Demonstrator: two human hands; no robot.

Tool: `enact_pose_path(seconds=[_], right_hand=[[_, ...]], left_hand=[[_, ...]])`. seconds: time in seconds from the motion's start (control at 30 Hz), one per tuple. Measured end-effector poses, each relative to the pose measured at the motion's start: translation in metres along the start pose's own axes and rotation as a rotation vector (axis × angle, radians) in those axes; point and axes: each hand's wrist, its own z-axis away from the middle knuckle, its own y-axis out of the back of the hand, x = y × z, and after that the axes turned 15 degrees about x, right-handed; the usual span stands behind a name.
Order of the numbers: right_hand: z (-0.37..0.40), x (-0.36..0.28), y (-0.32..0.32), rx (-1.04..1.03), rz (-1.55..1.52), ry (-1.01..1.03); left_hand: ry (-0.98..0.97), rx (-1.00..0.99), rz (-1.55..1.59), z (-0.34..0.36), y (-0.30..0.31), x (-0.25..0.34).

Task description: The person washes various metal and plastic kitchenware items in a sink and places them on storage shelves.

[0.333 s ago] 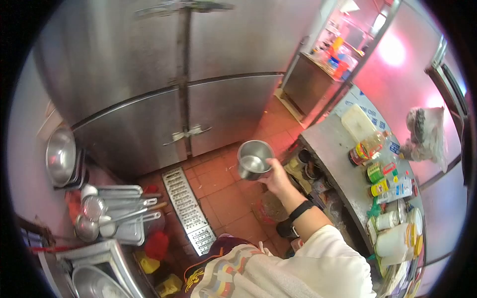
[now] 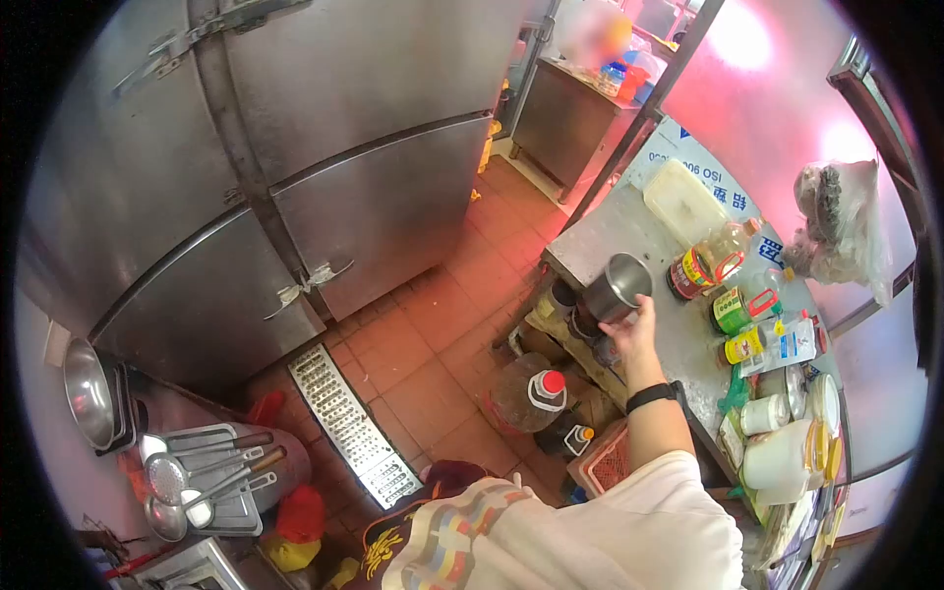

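So, steel cup [image 2: 618, 285] first: it's over the near-left edge of the metal counter [image 2: 612, 224], apparently held up rather than resting on it, though the angle makes that hard to swear to. Right hand [image 2: 635, 332] is curled round it from about 5 o'clock, thumb by the rim and fingers lower down the side — probably because that's a secure one-handed hold for something without a visible handle. Mouth looks tipped toward 1 o'clock, base toward 7, so the long axis runs roughly along that line, foreshortened. Left hand's out of shot, can't tell what it's doing.

Going outward from the cup: dark sauce bottle [image 2: 692, 272] near 3 o'clock, pale tray [image 2: 685, 202] at 1. Big red-capped jug [image 2: 524, 395] sits on the floor at 7 — likely too bulky for the counter. Way out at 8, ladles [image 2: 197, 484] lie across trays, handles pointing toward 2, presumably for easy grabbing.
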Motion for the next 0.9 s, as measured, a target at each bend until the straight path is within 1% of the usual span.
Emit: enact_pose_path(seconds=[0.03, 0.1, 0.2, 0.3, 0.33, 0.43, 0.47, 0.53, 0.57, 0.6, 0.7, 0.73, 0.77, 0.8, 0.83, 0.87, 0.9], right_hand=[[-0.017, -0.009, 0.010, 0.039, -0.036, -0.008], [-0.029, -0.033, 0.021, -0.005, -0.034, 0.251], [-0.055, -0.051, 0.025, 0.689, 0.603, 1.027], [-0.051, -0.068, 0.017, 0.650, 1.223, 1.504], [-0.054, -0.069, 0.017, 0.525, 1.304, 1.651], [-0.084, -0.067, 0.021, 0.320, 1.696, 1.840], [-0.081, -0.067, 0.018, 0.246, 1.846, 1.675], [-0.112, -0.061, 0.030, 0.249, 1.904, 1.755], [-0.114, -0.059, 0.029, 0.253, 1.929, 1.796], [-0.108, -0.061, 0.028, 0.256, 1.931, 1.702], [-0.121, -0.058, 0.038, 0.260, 1.865, 1.672], [-0.117, -0.056, 0.041, 0.245, 1.869, 1.590], [-0.125, -0.053, 0.046, 0.270, 1.746, 1.705], [-0.128, -0.049, 0.044, 0.260, 1.678, 1.744], [-0.125, -0.046, 0.045, 0.268, 1.641, 1.763], [-0.121, -0.039, 0.039, 0.271, 1.607, 1.791], [-0.114, -0.031, 0.030, 0.282, 1.572, 1.836]], left_hand=[[-0.004, -0.015, 0.001, 0.007, -0.011, 0.013], [-0.018, -0.056, -0.006, 0.015, -0.031, 0.030], [-0.039, -0.088, -0.027, 0.023, -0.048, 0.047], [-0.051, -0.093, -0.058, 0.026, -0.055, 0.051], [-0.052, -0.091, -0.070, 0.027, -0.055, 0.050], [-0.045, -0.078, -0.104, 0.029, -0.052, 0.045], [-0.040, -0.069, -0.112, 0.029, -0.050, 0.042], [-0.026, -0.052, -0.128, 0.028, -0.045, 0.035], [-0.018, -0.038, -0.129, 0.026, -0.042, 0.031], [-0.011, -0.027, -0.134, 0.023, -0.039, 0.026], [0.013, 0.020, -0.158, 0.009, -0.028, 0.005], [0.026, 0.044, -0.173, 0.003, -0.020, -0.008], [0.036, 0.084, -0.208, -0.004, -0.003, -0.029], [0.013, 0.116, -0.288, -0.014, 0.018, -0.053], [-0.203, 0.075, -0.557, -0.025, 0.037, -0.082], [-0.653, 0.028, -1.096, -0.023, 0.057, -0.101], [-0.919, 0.027, -1.367, -0.026, 0.071, -0.121]])
